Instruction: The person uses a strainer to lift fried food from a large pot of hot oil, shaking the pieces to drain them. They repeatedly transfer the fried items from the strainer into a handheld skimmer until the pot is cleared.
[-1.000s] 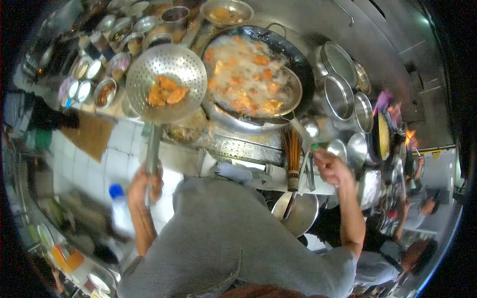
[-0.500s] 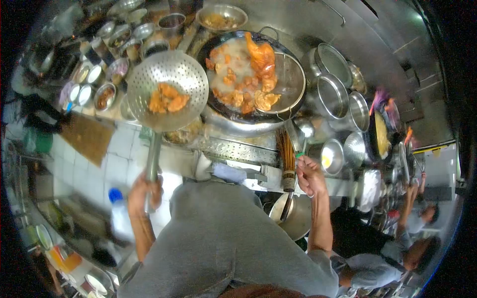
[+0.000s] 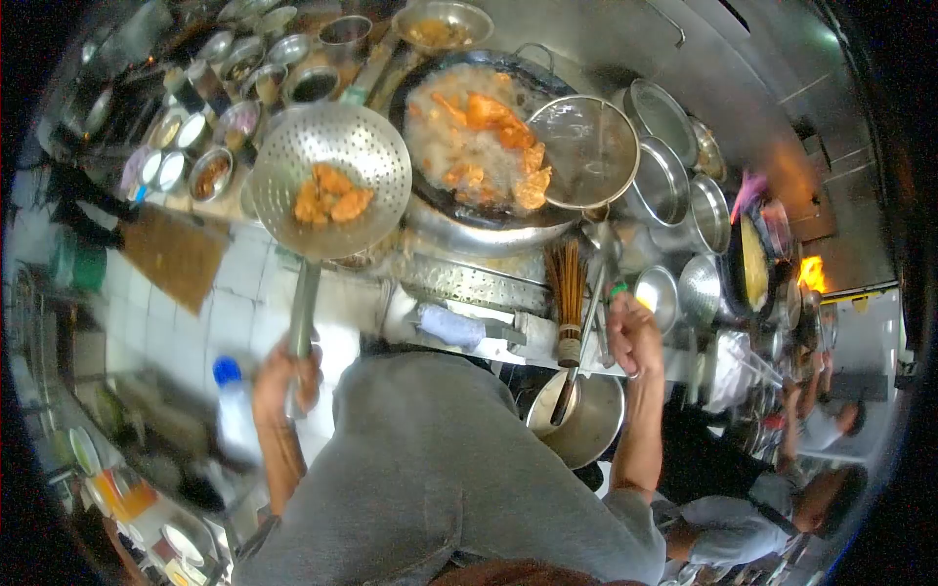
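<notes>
Over the tiled floor, head view: left hand, grip closed round the handle of a perforated skimmer carrying fried pieces, raised left of the wok. Right hand, grip closed on the handle of a wire strainer, empty, at the wok's right rim above bubbling oil. Bamboo brush rests on the table beside it.

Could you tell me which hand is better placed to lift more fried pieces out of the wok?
Probably the right hand: its wire strainer sits at the rim of the wok beside the floating pieces. The left hand holds the perforated skimmer, already loaded, off to the wok's side.
</notes>
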A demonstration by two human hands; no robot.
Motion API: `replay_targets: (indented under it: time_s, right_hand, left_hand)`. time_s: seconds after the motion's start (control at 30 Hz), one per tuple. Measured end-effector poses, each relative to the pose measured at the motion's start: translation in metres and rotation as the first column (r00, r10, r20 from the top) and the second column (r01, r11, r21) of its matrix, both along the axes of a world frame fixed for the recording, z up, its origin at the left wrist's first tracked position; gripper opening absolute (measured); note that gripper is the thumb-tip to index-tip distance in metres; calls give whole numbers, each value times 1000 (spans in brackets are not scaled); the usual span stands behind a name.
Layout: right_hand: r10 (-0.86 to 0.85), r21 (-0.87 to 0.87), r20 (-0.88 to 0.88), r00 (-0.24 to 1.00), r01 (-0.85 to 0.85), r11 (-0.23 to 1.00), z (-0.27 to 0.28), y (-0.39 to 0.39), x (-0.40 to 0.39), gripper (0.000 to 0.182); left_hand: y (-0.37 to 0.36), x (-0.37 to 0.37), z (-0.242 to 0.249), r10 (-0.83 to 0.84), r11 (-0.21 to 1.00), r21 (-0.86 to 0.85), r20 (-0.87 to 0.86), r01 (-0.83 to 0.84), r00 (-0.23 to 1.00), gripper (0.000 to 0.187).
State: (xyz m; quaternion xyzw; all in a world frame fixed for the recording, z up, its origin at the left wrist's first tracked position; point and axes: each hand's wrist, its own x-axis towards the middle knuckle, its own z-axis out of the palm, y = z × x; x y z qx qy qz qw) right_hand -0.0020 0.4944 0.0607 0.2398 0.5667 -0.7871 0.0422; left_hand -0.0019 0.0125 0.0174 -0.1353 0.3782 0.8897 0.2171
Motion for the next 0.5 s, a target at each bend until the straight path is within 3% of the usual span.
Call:
replay_targets:
  time_s: [0.13,0.23,0.27,0.3,0.4,0.5]
  right_hand:
    - [5,-91,-62,998,-10,996,7,12,1,23]
    - [15,-31,-12,1000,-15,999,13,17,-2,21]
    - [51,98,-14,999,-49,994,15,11,-4,18]
    - [50,92,-12,999,-48,995,19,4,-6,18]
    - [77,506,36,996,-84,858,23,-5,-7,13]
    - [80,580,188,979,-176,795,33,-10,-8,11]
  left_hand:
    - [0,4,-2,17,1000,-26,6,-17,1000,38]
    - [0,3,-1,5,1000,-18,-4,-5,1000,39]
    - [0,1,-1,-6,1000,16,-27,7,1000,39]
    - [0,0,0,-8,1000,9,-24,8,1000,39]
    - [-1,-2,0,-30,997,68,16,29,999,41]
    - [2,-4,7,-73,994,77,3,73,997,40]
